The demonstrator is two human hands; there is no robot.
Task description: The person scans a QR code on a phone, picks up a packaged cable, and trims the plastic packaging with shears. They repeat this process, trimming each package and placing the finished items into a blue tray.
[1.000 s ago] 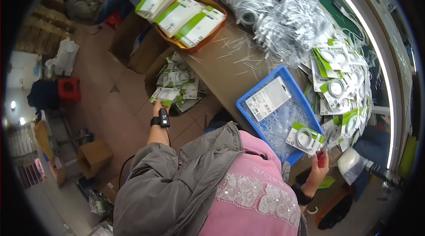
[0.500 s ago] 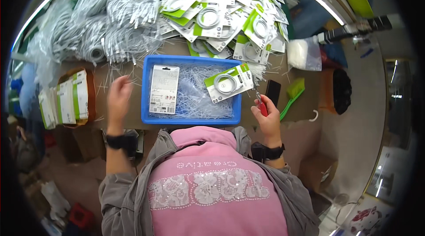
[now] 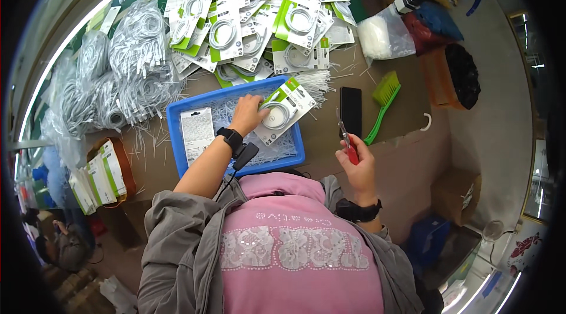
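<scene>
A carded white cable, its backing white and green, lies tilted over the right part of a blue plastic tray. The fingers of my left hand are closed on the card's left edge. In my right hand is a pair of small red-handled cutters, jaws pointing up and away from me, right of the tray. Another white card, back side up, lies at the tray's left end. Thin white ties cover the tray's bottom.
A pile of carded cables rises at the back, with bagged cable coils left of it. On the right lie a black phone and a green brush. An orange box with cards stands at the left.
My left hand has come from left of the tray onto the carded cable, which has turned a little. My right hand keeps holding the cutters. The view has shifted and tilted.
</scene>
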